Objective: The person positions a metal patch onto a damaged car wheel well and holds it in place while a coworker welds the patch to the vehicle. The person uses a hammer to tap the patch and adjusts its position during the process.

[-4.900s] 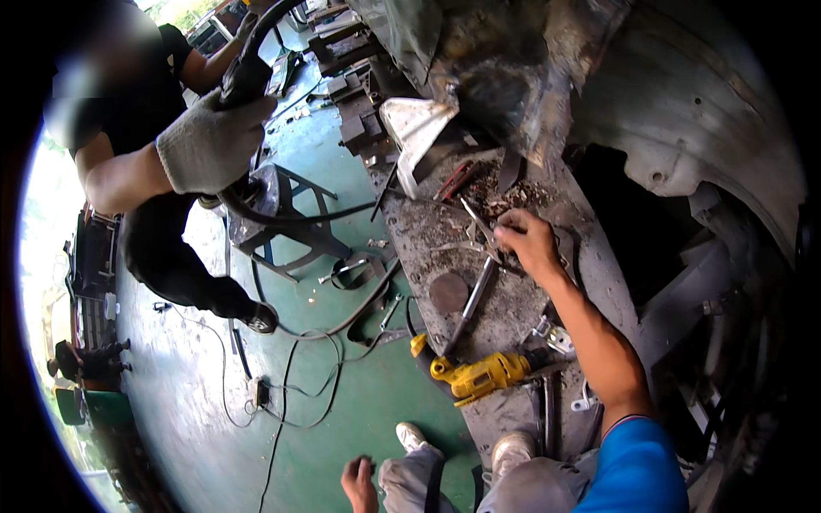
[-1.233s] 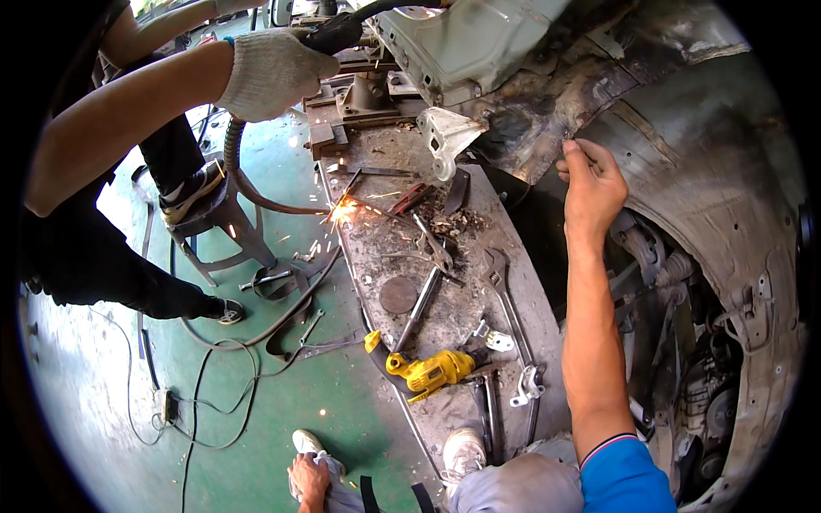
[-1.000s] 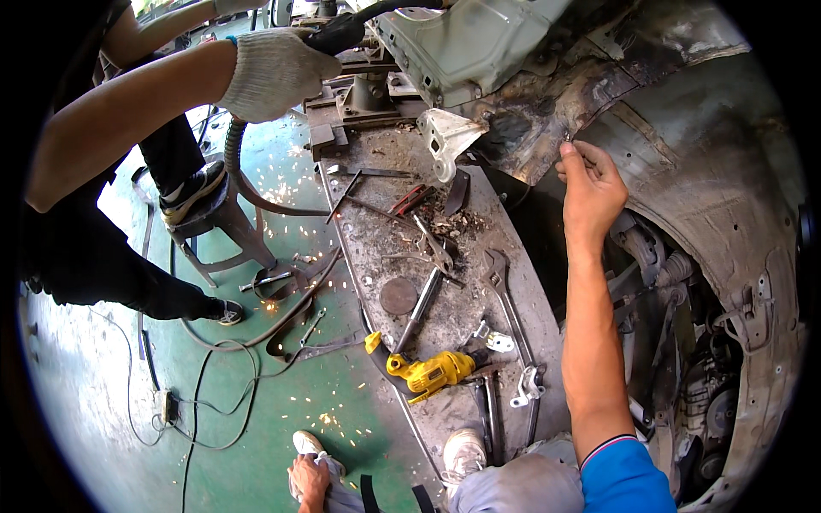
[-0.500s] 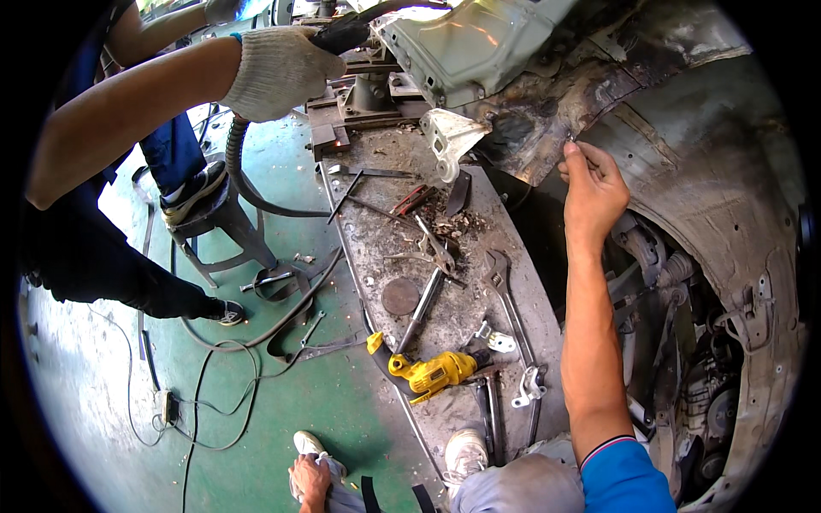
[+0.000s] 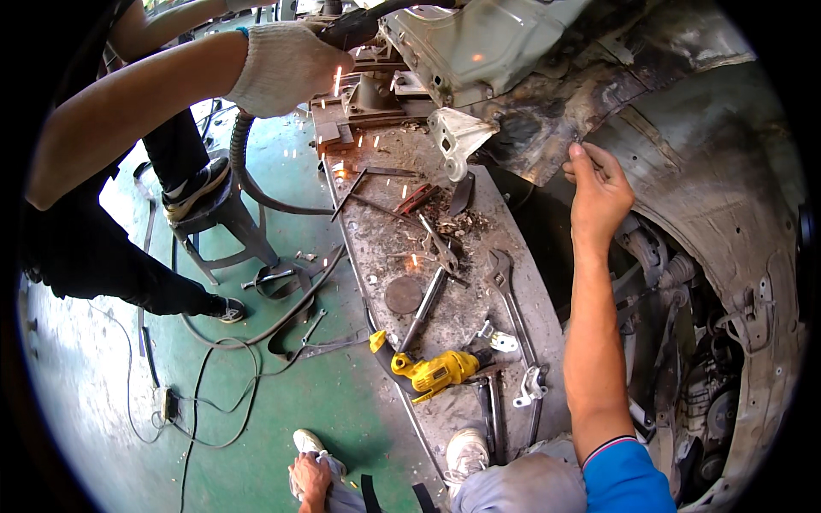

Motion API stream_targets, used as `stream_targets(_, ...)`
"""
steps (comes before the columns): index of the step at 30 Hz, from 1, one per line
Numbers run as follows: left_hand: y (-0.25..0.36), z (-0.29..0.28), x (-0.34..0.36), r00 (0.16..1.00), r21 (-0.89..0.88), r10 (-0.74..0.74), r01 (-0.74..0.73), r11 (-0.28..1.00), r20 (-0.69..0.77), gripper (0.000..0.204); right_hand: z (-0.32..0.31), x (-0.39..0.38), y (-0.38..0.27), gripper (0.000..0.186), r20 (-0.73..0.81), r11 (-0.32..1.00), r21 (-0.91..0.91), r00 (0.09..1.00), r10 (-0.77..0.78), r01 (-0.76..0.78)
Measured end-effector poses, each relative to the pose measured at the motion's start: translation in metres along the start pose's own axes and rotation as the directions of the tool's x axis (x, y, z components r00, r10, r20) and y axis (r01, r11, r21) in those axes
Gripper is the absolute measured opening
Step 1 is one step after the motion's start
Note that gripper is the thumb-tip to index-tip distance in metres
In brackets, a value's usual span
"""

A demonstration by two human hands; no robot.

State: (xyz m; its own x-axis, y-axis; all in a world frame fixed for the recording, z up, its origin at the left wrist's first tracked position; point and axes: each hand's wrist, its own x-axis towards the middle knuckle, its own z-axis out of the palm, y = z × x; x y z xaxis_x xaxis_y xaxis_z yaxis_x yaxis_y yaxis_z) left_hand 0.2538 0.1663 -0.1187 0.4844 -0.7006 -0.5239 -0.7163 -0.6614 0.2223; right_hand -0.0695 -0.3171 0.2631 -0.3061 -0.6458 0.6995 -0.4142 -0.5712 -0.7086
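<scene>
My right hand (image 5: 601,192) reaches up to the rusty, scorched sheet metal (image 5: 556,150) of a vehicle body. Its thumb and forefinger are pressed together against the metal; whatever sits between the tips is too small to make out. My left hand (image 5: 311,479) rests low in view on my leg, fingers laid over it, holding nothing visible. A pale metal bracket (image 5: 456,141) juts out left of my right hand. At the upper left, a co-worker's gloved hand (image 5: 291,68) grips a dark tool handle (image 5: 349,32) beside a grey-green panel (image 5: 487,43).
On the metal bench (image 5: 376,274) lie a yellow power tool (image 5: 434,374), an adjustable wrench (image 5: 500,274), pliers (image 5: 440,248), a round disc (image 5: 402,296) and small brackets (image 5: 530,386). A stool (image 5: 227,218) bears the co-worker's foot. Cables (image 5: 227,385) trail over the green floor. Sparks fall near the bench's far end.
Bright sparks now drop over the bench below the co-worker's glove. The view has shifted slightly. My right hand stays at the sheet metal, and my left hand remains on my leg.
</scene>
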Motion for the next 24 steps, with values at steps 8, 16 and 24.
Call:
stream_targets(8,-0.0008,0.0003,0.0001,1.0,-0.007,0.01,-0.01,1.0,-0.004,0.03,-0.0062,0.0017,-0.003,0.018,0.066,0.995,0.048,0.995,0.079,-0.082)
stream_targets(16,-0.0037,0.0018,0.0001,0.999,-0.022,0.027,-0.027,0.999,-0.027,0.031,-0.0028,0.0027,0.0016,0.018,0.038,0.994,0.07,0.996,0.085,-0.088)
stream_targets(24,0.0007,-0.0014,-0.0001,1.0,-0.066,0.007,-0.009,0.998,-0.03,0.029,-0.0032,0.0043,0.0031,0.02,0.029,0.99,0.088,0.993,0.111,-0.113)
